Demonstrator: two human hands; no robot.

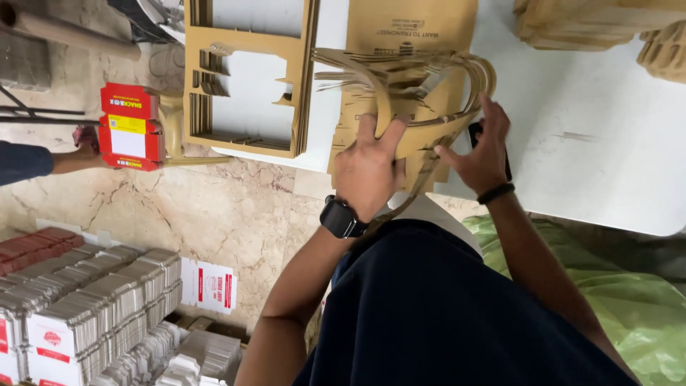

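My left hand (368, 168), with a black watch on the wrist, presses down on a stack of brown die-cut cardboard sheets (407, 78) at the edge of a white table (586, 143). My right hand (480, 154), wearing a black wristband, grips the stack's curved waste strips (457, 86) from the right side. A dark object shows behind its fingers; what it is cannot be told. To the left lies a stack of brown cardboard frame offcuts (246, 78) with cut-out windows.
Another person's hand (86, 146) at far left holds a flat red and yellow carton (130, 127). Stacks of flat printed cartons (93, 307) stand on the marble floor at lower left. A green bag (629, 300) lies at lower right. More brown cardboard (593, 21) sits at top right.
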